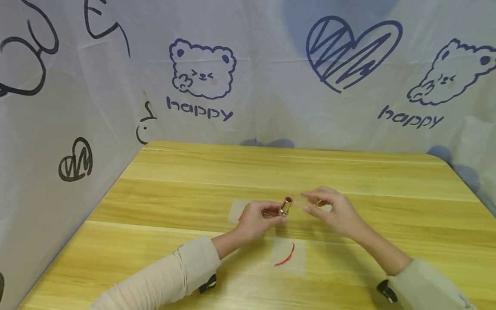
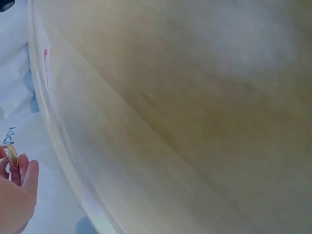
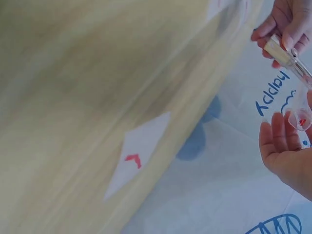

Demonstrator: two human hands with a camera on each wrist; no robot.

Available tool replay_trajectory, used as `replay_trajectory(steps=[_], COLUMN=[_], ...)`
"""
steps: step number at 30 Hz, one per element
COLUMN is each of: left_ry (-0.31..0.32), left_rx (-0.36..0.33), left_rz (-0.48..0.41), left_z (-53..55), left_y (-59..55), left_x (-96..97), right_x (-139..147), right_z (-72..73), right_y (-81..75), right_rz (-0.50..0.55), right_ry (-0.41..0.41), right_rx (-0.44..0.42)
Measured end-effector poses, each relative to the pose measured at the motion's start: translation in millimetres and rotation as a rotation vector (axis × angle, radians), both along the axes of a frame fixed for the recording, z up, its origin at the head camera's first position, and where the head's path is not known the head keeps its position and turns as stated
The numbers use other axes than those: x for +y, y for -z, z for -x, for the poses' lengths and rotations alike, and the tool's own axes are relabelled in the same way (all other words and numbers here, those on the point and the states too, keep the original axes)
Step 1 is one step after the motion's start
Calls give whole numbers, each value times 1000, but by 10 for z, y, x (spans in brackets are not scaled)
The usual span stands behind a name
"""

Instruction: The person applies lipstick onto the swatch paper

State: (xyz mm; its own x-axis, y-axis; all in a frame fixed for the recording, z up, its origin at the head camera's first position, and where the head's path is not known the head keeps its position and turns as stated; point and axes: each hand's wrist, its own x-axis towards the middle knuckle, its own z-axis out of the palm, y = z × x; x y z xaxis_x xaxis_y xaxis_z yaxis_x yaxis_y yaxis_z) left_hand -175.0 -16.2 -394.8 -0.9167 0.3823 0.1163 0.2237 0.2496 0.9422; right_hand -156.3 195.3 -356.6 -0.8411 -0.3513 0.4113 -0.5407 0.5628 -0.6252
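In the head view my left hand (image 1: 257, 218) grips a gold lipstick tube (image 1: 286, 207) between thumb and fingers, its open end tilted up and away. Facing it, my right hand (image 1: 337, 210) pinches a clear cap (image 1: 300, 201) close beside the tube's upper end. The right wrist view shows the left hand (image 3: 292, 24) around the lipstick (image 3: 278, 51) and the right hand (image 3: 287, 151) holding the round see-through cap (image 3: 301, 121), with red showing in it. At the left wrist view's edge, the left hand (image 2: 17, 195) holds the lipstick's gold base (image 2: 13, 156).
On the wooden table (image 1: 174, 185) lies a pale paper square (image 1: 280, 247) with a curved red stroke, nearest the person. Another paper (image 1: 236, 209) lies partly behind the left hand, a third (image 1: 327, 208) behind the right. Drawn-on white cloth (image 1: 271, 99) hangs behind the table.
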Motion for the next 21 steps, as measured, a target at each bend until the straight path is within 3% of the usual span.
replay_trajectory(steps=[12,18,21], left_ry=[19,-10,-5], left_rx=[0,-19,-11], left_rz=[-17,-4,-4], left_z=[-5,1,2], left_y=[-24,-31,-22], left_x=[25,40,46], right_x=[-77,-120,-142], right_z=[-7,2,11], right_y=[-130,-178,-195], right_rz=[146,154,107], right_ry=[25,-6,-18], right_rx=[-26,36,88])
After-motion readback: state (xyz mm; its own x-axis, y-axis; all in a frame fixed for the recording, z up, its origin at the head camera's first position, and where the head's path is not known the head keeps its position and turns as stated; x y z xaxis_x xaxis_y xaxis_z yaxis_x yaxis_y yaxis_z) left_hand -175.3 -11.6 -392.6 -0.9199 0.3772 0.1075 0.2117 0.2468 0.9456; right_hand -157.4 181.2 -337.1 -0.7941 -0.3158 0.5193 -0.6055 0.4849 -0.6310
